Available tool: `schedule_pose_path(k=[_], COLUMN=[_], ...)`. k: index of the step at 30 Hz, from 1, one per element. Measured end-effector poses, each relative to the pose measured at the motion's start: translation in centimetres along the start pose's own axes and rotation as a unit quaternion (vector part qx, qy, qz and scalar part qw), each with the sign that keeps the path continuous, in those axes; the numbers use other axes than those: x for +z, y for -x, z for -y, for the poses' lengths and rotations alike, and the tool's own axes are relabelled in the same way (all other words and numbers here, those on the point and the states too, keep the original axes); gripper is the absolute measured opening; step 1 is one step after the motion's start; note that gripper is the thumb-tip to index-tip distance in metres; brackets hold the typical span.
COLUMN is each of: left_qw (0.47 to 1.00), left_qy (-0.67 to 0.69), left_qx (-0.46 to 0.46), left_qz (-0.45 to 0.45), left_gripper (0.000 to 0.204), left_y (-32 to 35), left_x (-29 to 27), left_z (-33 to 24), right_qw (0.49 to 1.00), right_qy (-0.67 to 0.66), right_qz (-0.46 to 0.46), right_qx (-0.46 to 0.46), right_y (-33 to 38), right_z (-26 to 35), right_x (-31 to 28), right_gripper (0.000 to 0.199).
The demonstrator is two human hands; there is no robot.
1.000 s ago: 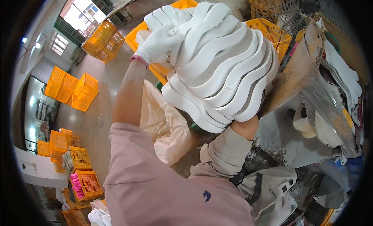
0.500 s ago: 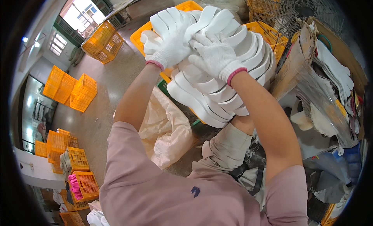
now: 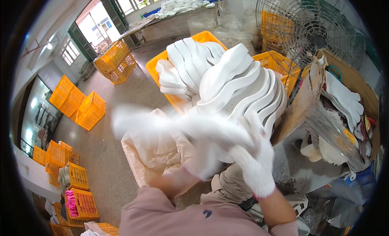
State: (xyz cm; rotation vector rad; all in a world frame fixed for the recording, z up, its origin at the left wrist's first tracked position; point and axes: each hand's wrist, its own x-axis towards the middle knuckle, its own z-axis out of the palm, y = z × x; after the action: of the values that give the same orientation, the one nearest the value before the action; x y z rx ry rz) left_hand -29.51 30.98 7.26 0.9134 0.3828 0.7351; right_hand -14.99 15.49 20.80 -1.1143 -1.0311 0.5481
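A fanned stack of white shoe soles (image 3: 243,84) stands in front of me, over my lap. My right hand (image 3: 255,159), in a white knit glove, grips one white sole (image 3: 162,124) that stretches out to the left as a motion blur. My left hand (image 3: 202,159), also gloved, is blurred just under that sole; its grip cannot be made out. Behind the stack an orange crate (image 3: 156,65) holds more white soles (image 3: 182,65).
A pale woven sack (image 3: 156,159) gapes open on the floor at my left knee. To the right lean a cardboard sheet (image 3: 302,104) and a heap of flat white pieces (image 3: 344,98). A large wire-cage fan (image 3: 320,29) stands behind. Orange crates (image 3: 83,104) dot the concrete floor.
Both hands came down from the top of the stack to its lower front. The right hand now pulls one sole out leftward, and the left hand has dropped below it.
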Motion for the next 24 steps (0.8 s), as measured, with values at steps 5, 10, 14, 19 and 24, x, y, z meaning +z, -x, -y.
schedule_pose_path(k=[5,10,14,19,24], left_qw=[0.905,0.889,0.866,0.891,0.885], left_qy=[0.061,0.152,0.194,0.111,0.179], left_qx=[-0.264,-0.376,-0.458,-0.431,-0.418], left_qz=[0.329,0.214,0.045,0.087,0.098], left_gripper=[0.040,0.043,0.041,0.041,0.038], left_y=[8.4,9.7,4.7,2.5,0.2], left_x=[6.4,15.1,24.6,30.5,32.5], left_z=[13.9,17.5,27.5,30.9,30.9], right_qw=[0.961,0.783,0.775,0.726,0.675], right_qy=[0.121,0.111,0.347,0.349,0.503], right_qz=[-0.182,-0.491,-0.378,-0.521,-0.487], right_qx=[0.172,0.365,0.369,0.282,0.235], right_y=[13.8,27.1,32.4,28.8,25.5], right_z=[2.3,4.5,2.4,0.3,0.5], right_x=[-10.4,-18.0,-16.3,-13.4,-17.5], right_gripper=[0.038,0.036,0.047,0.063,0.061])
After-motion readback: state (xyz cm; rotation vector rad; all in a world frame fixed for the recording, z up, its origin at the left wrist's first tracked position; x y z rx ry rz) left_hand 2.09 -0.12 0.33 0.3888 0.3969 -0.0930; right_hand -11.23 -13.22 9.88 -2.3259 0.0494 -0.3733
